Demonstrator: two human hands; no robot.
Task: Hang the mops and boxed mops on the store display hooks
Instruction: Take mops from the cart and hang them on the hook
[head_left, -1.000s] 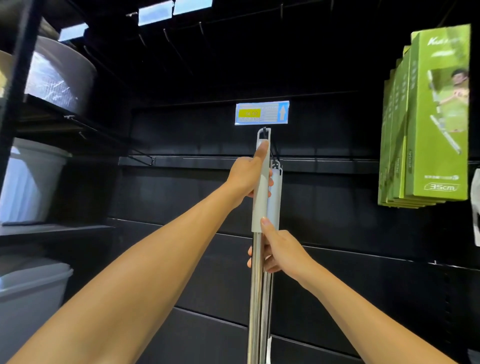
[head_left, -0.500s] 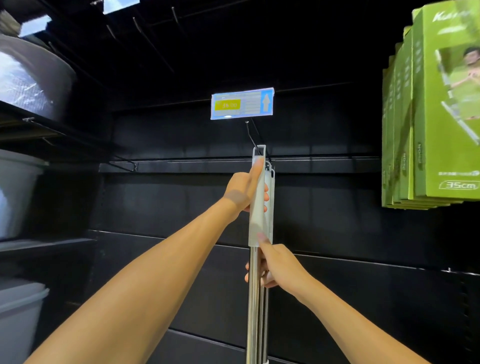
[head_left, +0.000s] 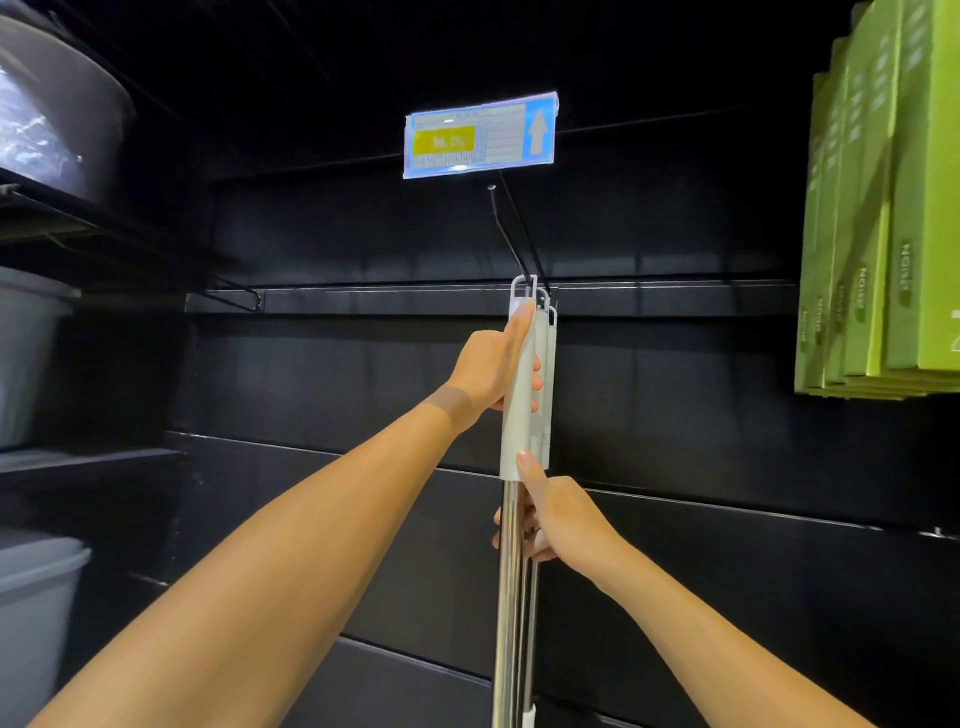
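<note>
Right hand (head_left: 563, 519): nearest. Fingers curled round the steel pole (head_left: 506, 597) just under the white grip; thumb laid straight up against the grip's lower edge.
Left hand (head_left: 488, 364): higher up. Wraps the white grip (head_left: 519, 415) from the left, thumb stretched up its front, fingertips showing on the far side.
Mop (head_left: 508, 675): upright, head out of view below. Its hanging loop (head_left: 521, 291) looks threaded on the hook, at the wall end, level with the rail.
Other mops (head_left: 550, 358): at least one more grip just behind and touching, seemingly on the same hook.
Handling: the pole reads as stiff, smooth and likely slick. The matte plastic grip should give better purchase. It is long and the weight probably sits low, so expect swing. Best held with one hand high to steer the loop and one lower to carry. The loop is thin plastic and should not be levered.
Hook (head_left: 506, 234): black wire, tip rising toward the camera under the price tag (head_left: 480, 135).
Rail (head_left: 675, 296): runs along the black back wall.
Green boxes (head_left: 883, 234): hanging in a row at far right, well apart from the mop.
Bins (head_left: 31, 353): on the left shelves.
</note>
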